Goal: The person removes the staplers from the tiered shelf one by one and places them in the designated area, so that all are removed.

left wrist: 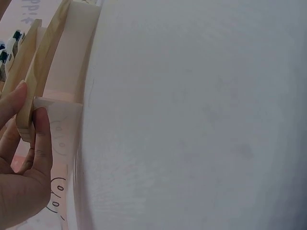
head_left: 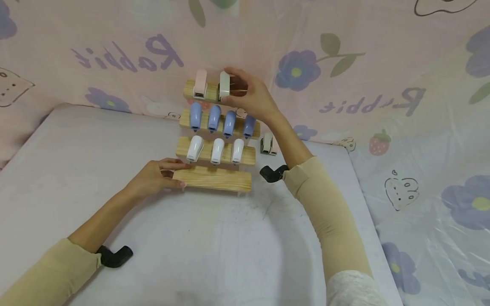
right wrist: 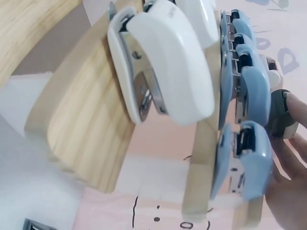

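Observation:
In the head view, my right hand (head_left: pixel 252 95) pinches a pale grey mini stapler (head_left: pixel 224 85) at the top step of a tiered wooden rack (head_left: pixel 212 178). A pink stapler (head_left: pixel 200 84) stands just left of it. At the rack's lowest step, my left hand (head_left: pixel 155 176) grips the left end of the board; the left wrist view shows the thumb and fingers around that wooden board (left wrist: pixel 45 57). From the right wrist, part of my right hand (right wrist: pixel 288 177) appears beside a dark-and-pale stapler (right wrist: pixel 280 115), partly hidden behind blue staplers (right wrist: pixel 256 91).
Several blue staplers (head_left: pixel 214 118) sit on the second step from the top. Three white staplers (head_left: pixel 217 151) are on the step below. Small grey and pinkish staplers (head_left: pixel 269 144) stand on the table right of the rack. A printed curtain (head_left: pixel 245 38) hangs close behind.

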The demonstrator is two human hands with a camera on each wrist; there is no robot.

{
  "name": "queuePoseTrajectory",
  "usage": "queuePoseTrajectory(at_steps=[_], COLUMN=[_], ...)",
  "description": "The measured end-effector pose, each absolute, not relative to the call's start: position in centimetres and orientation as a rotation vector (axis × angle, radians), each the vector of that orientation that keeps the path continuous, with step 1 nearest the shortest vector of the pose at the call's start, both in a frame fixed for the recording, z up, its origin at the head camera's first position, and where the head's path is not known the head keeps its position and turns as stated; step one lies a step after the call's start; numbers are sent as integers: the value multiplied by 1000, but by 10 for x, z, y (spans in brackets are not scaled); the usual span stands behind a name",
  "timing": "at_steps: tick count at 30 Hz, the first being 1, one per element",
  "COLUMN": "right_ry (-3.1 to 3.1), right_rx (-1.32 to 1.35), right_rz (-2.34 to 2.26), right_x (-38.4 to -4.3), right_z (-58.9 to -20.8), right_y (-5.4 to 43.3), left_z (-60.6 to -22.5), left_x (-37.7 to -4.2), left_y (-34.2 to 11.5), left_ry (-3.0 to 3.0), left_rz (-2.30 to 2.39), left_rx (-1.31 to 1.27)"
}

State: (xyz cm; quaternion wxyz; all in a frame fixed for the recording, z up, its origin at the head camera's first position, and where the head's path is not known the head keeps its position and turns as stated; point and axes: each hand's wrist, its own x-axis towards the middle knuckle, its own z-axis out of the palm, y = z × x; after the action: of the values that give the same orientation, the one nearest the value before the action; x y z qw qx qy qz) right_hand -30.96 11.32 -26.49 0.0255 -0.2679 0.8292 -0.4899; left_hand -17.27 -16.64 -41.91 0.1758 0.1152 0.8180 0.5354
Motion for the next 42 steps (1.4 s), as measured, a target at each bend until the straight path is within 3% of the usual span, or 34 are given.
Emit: queuePoseTrajectory(at_steps=[12,22,42], right_ry=[2475,2463,2460], right_rx=[-853,-830,-737], right_rz=[-1575,-1652,-1758], right_x=[-285,-300,-297], right_z=[-244,-269,-272], right_y=[123,150,189], left_z=[-418,-420,-419], left_x=[-172,-172,-172], left_y=[-167,-165,-164], left_ry=[2314,2330,2324], left_rz=[1530,1501,1521], left_rx=[307,304,315])
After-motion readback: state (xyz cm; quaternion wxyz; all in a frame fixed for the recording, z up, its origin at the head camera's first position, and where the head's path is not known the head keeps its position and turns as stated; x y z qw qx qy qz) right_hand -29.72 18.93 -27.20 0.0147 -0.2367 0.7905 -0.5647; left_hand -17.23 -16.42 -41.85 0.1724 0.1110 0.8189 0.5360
